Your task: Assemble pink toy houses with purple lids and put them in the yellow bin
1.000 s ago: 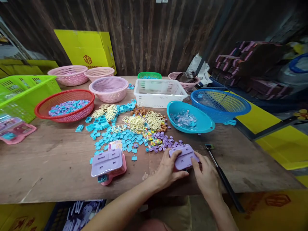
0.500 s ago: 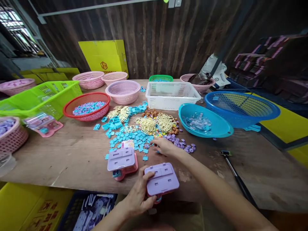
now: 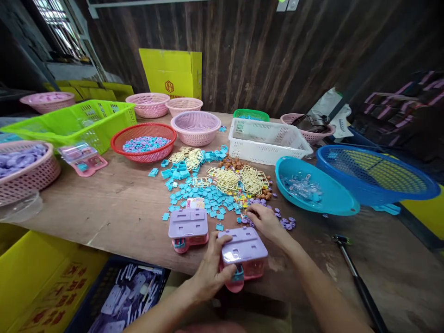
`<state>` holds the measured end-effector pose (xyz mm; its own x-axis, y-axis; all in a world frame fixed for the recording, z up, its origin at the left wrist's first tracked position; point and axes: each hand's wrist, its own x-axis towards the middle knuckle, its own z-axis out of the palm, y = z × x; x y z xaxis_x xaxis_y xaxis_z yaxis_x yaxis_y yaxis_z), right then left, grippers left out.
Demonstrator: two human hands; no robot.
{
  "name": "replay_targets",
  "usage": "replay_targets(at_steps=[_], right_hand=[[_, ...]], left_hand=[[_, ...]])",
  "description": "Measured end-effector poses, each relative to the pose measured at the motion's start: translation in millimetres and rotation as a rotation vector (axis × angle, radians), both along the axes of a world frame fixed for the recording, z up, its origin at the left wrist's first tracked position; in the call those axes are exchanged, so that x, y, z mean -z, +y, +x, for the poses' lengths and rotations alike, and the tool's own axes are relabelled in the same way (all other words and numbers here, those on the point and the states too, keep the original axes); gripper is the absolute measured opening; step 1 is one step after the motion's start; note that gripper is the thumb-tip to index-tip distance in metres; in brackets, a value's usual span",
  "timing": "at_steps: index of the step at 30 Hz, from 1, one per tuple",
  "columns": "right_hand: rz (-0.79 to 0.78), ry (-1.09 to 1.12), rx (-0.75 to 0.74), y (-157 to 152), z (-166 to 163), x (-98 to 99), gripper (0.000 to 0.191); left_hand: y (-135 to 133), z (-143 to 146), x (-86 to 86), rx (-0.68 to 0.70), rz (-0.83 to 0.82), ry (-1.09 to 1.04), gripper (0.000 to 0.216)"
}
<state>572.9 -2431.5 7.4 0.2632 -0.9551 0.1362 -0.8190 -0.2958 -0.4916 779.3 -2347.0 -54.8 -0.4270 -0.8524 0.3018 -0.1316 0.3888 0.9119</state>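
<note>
My left hand (image 3: pixel 210 268) is closed around a toy case (image 3: pixel 244 245) with a purple lid and a clear pink body, at the table's front edge. A blue part shows at its front, by my thumb. Just left of it stands a second toy case (image 3: pixel 188 224) of the same kind. My right hand (image 3: pixel 268 224) is over small purple round pieces (image 3: pixel 287 223) and tiny coloured bits, its fingers curled together; anything between the fingertips is hidden. Light blue square pieces (image 3: pixel 215 196) lie spread behind the cases, with cream frames (image 3: pixel 253 179) and brown pieces (image 3: pixel 231 163) beyond.
Round the pile stand a red basket (image 3: pixel 118 150), a white crate (image 3: pixel 270 151), a turquoise bowl (image 3: pixel 335 199) and a green crate (image 3: pixel 45 127). A hammer (image 3: pixel 360 282) lies at right. Below the edge is a dark crate (image 3: pixel 104 268) of purple parts.
The view has swung left, so things sit further right. My right hand has moved from the blue pieces to the purple ones, its fingers drawing together. The held case now shows more of its front.
</note>
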Motion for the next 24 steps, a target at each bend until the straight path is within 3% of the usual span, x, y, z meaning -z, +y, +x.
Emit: replay_targets(at_steps=[5,11,14,20,24], right_hand=[[0.227,-0.133,0.168,59,-47,22.4,0.014],[-0.086,0.030,0.266,82,-48,45.5,0.018],[-0.108,0.116,0.233,81,-52,48.7,0.018],[-0.001,0.284,0.275,86,-58,36.4,0.018],[-0.189,0.048,0.311,106,-24,6.1,0.018]], left_hand=[[-10,-9,-12.7,-0.099,0.101,0.049,0.044],[-20,-14,-23.9,-0.133,0.192,0.041,0.040],[-23,-14,-26.2,-0.134,0.223,0.041,0.040],[-25,-15,-28.9,-0.163,0.227,0.047,0.041],[-24,-22,-32.0,-0.186,0.219,0.034,0.041]])
